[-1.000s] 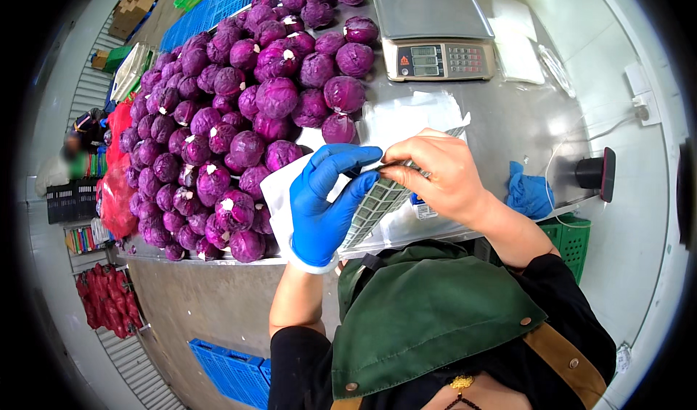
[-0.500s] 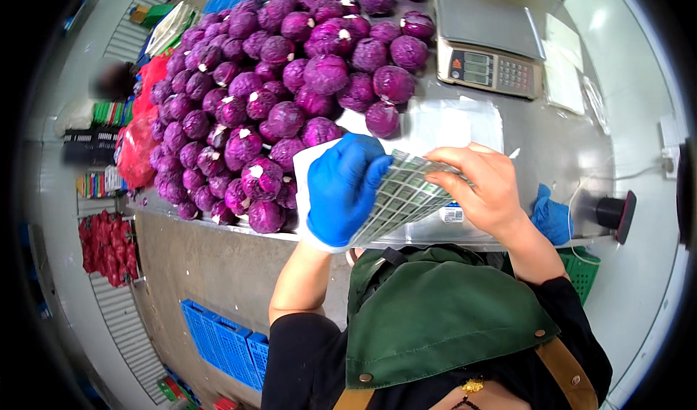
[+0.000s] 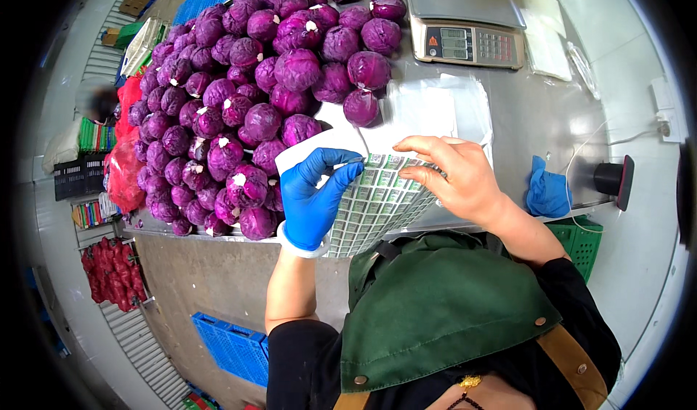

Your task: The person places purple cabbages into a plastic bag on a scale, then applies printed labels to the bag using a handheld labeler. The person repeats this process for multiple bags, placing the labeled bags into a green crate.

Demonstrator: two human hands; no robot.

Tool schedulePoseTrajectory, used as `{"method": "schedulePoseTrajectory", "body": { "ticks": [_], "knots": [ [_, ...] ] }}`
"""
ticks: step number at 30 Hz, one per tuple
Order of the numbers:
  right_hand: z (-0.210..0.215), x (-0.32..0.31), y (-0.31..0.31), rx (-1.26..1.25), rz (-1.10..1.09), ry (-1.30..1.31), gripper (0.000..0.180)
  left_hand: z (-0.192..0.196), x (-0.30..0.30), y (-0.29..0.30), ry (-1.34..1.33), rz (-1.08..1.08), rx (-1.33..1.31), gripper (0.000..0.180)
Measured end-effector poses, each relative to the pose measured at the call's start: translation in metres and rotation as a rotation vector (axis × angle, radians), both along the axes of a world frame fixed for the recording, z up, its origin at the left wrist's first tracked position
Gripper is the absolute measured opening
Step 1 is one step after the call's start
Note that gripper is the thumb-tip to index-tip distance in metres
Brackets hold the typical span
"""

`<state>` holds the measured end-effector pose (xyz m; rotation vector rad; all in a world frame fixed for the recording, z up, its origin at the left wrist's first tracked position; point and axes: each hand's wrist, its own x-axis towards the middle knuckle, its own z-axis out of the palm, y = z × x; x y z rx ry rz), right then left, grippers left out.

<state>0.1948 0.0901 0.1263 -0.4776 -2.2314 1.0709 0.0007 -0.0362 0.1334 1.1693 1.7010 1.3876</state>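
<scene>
In front of me I hold a sheet of small green-and-white labels [image 3: 381,205], tilted, its grid of labels facing up toward me. My left hand [image 3: 317,192], in a blue glove, pinches the sheet's upper left corner between thumb and forefinger. On the other side my bare right hand [image 3: 459,176] grips the upper right part, thumb over the top edge; its other fingertips are partly hidden. Beyond the hands, purple cabbages [image 3: 296,70] lie heaped on the metal table, some with pale cut stems. White sheets or clear bags [image 3: 435,112] lie flat behind the labels.
A digital scale [image 3: 468,43] stands at the back right, with white packets [image 3: 546,51] beside it. A crumpled blue glove [image 3: 548,189] and a black stand [image 3: 613,180] with a cable sit at right. Blue pallets [image 3: 231,346] and red net bags [image 3: 115,273] are at lower left.
The label sheet has turned to face me more fully. My left hand has gone from a closed fist to a fingertip pinch on its corner. The whole view has shifted slightly.
</scene>
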Motion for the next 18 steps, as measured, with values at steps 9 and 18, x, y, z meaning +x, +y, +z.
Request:
{"method": "schedulePoseTrajectory", "body": {
  "ticks": [9, 18],
  "knots": [
    [-0.028, -0.01, -0.002, -0.499, -0.015, -0.044, 0.031, -0.01, -0.014, 0.009, -0.225, -0.008, -0.123, 0.006],
    [-0.032, -0.043, 0.024, 0.3, 0.11, 0.079, 0.032, -0.027, -0.009, 0.006, -0.161, -0.115, -0.166, 0.012]
  ]
}}
